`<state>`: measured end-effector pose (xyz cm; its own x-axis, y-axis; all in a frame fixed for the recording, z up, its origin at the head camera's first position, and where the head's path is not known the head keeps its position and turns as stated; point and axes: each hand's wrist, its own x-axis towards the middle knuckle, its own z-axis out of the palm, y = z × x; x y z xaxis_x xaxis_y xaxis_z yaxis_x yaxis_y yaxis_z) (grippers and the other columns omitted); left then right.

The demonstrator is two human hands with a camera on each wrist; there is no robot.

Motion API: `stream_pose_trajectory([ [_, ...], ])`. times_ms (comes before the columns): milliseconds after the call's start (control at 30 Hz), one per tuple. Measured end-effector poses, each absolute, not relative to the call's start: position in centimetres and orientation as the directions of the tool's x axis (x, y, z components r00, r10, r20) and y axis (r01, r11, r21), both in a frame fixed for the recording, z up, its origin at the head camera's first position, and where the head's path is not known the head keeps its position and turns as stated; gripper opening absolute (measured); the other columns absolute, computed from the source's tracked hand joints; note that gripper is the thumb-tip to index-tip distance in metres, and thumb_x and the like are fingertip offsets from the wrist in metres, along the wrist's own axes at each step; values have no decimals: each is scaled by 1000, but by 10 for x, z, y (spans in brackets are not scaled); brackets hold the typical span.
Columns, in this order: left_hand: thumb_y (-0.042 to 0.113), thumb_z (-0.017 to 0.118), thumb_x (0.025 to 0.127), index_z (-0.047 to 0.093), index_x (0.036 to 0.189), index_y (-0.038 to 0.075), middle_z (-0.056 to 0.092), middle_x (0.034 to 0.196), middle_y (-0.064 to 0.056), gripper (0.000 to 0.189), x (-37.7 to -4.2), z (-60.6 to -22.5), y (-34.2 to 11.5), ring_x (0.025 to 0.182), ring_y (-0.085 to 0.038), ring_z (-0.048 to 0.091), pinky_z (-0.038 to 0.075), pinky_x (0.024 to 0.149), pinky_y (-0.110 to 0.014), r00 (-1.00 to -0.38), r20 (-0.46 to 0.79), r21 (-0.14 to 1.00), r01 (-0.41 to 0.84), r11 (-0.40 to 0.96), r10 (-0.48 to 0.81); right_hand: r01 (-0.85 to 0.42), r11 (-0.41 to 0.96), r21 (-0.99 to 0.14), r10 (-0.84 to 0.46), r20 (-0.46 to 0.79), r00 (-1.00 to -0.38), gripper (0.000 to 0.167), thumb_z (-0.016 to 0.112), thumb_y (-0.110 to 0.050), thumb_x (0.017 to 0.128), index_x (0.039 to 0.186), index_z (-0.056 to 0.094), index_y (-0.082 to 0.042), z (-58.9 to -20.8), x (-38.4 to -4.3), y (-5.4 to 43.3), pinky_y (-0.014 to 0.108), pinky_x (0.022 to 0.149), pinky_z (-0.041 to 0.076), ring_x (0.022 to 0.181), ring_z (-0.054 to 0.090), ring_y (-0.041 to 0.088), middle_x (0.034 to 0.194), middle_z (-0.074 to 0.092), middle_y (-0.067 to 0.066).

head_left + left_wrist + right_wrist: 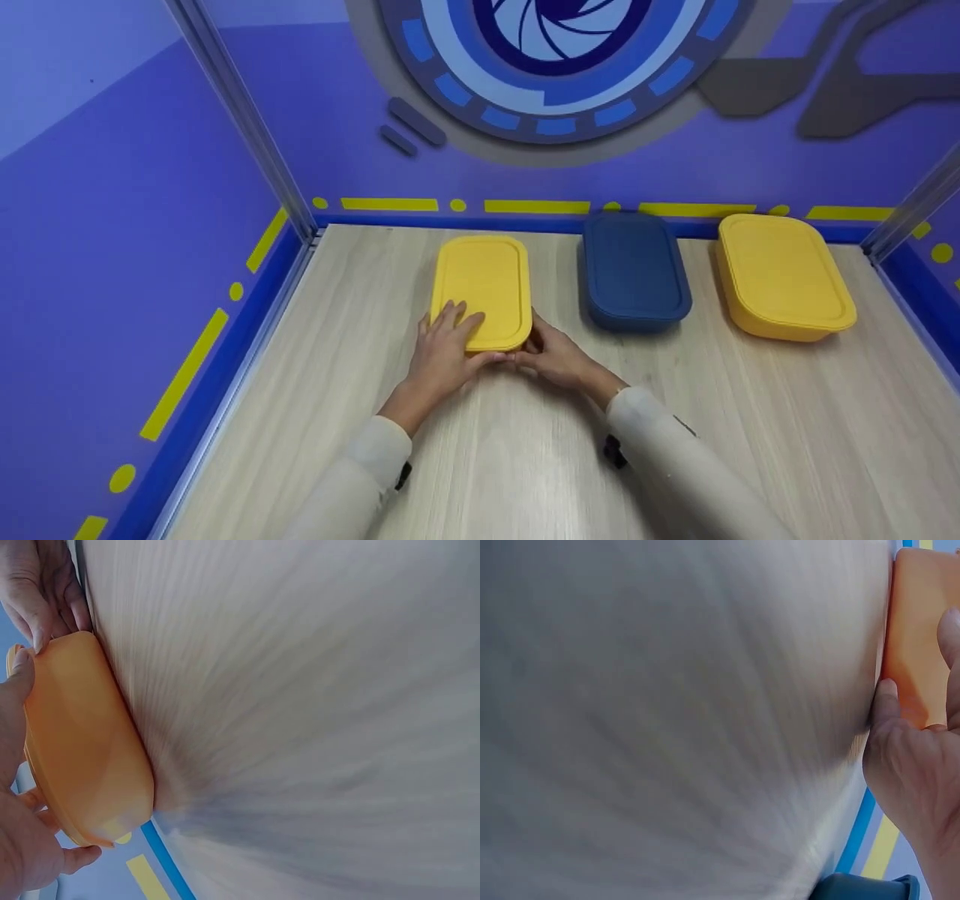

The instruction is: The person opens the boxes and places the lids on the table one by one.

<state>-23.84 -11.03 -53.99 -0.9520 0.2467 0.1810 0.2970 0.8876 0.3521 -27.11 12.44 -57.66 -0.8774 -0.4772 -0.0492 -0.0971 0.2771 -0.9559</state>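
Observation:
A yellow lidded food container stands on the wooden tabletop, its lid on. The left hand grips its near left corner, with some fingers spread over the lid and the thumb along the front. At the near right corner, the right hand holds the container low, its thumb tip close to the left thumb. In the left wrist view, the container's side shows the left thumb at the rim. One finger of the right hand reaches the container's base in the right wrist view.
A dark blue lidded container stands to the right of the held one. Farther right is another, larger-looking yellow container. Blue printed panels wall in the back and sides of the wooden table.

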Motion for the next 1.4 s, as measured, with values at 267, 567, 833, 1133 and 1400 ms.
stream_pose_trajectory([
  [267, 75, 68, 88, 61, 150, 21, 52, 163, -16, 83, -238, -541, -111, 158, -41, 41, 26, 128, -70, -944, 217, 365, 313, 877, 247, -109, 258, -960, -507, -38, -861, 99, 79, -20, 98, 172, 15, -29, -574, -271, 126, 45, 126, 42, 154, 46, 18, 172, 40, 1],
  [567, 72, 70, 89, 60, 151, 21, 51, 164, -16, 80, -238, -541, -109, 159, -42, 40, 25, 127, -71, -950, 193, 360, 301, 883, 245, -114, 277, -954, -504, -43, -862, 97, 80, -25, 98, 172, 18, -30, -572, -269, 128, 48, 128, 40, 154, 46, 19, 171, 42, 2],
  [833, 73, 69, 89, 60, 152, 22, 50, 165, -15, 81, -239, -540, -109, 160, -41, 39, 24, 128, -70, -955, 174, 357, 289, 888, 240, -123, 331, -936, -479, -54, -876, 98, 81, -29, 97, 172, 18, -30, -570, -269, 128, 47, 132, 33, 158, 40, 17, 173, 39, 1],
  [1133, 74, 67, 89, 60, 152, 23, 50, 165, -15, 81, -239, -539, -109, 160, -41, 39, 24, 129, -70, -957, 169, 352, 282, 892, 236, -129, 362, -923, -480, -66, -875, 97, 80, -28, 98, 172, 18, -29, -568, -269, 128, 48, 132, 32, 158, 39, 18, 173, 39, 1],
  [1400, 73, 69, 88, 61, 151, 22, 51, 164, -16, 81, -239, -539, -110, 159, -42, 39, 23, 129, -70, -957, 174, 377, 283, 882, 233, -132, 359, -924, -484, -63, -873, 98, 81, -30, 97, 172, 18, -29, -569, -269, 128, 49, 131, 34, 156, 42, 19, 172, 40, 1],
])
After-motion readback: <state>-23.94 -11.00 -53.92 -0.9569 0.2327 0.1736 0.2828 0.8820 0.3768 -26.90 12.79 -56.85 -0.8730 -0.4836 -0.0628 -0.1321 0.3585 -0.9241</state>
